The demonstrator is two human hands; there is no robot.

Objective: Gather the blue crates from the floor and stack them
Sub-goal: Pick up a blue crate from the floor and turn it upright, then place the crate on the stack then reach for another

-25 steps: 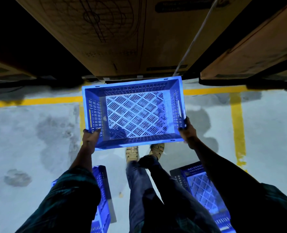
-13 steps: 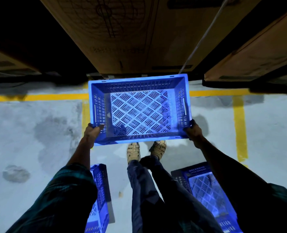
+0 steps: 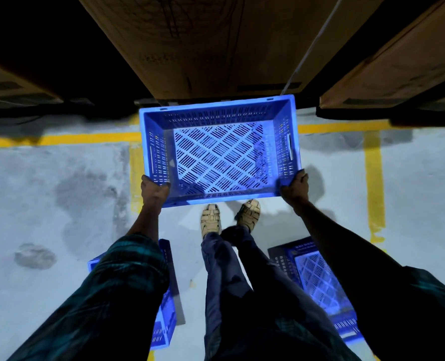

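Observation:
I hold an empty blue slotted crate [image 3: 220, 152] level in front of me, above the floor. My left hand [image 3: 152, 190] grips its near left corner and my right hand [image 3: 295, 188] grips its near right corner. Two more blue crates lie on the floor behind my feet: one [image 3: 166, 316] at lower left, largely hidden by my left sleeve, and one [image 3: 318, 280] at lower right, partly covered by my right arm.
Large brown cardboard boxes [image 3: 216, 43] stand just beyond the held crate, with another [image 3: 398, 63] at the right. Yellow lines [image 3: 372, 178] mark the grey concrete floor. My sandalled feet [image 3: 229, 217] stand below the crate.
The held crate has moved forward, closer to the cardboard boxes. Both hands keep the same grip on its near corners.

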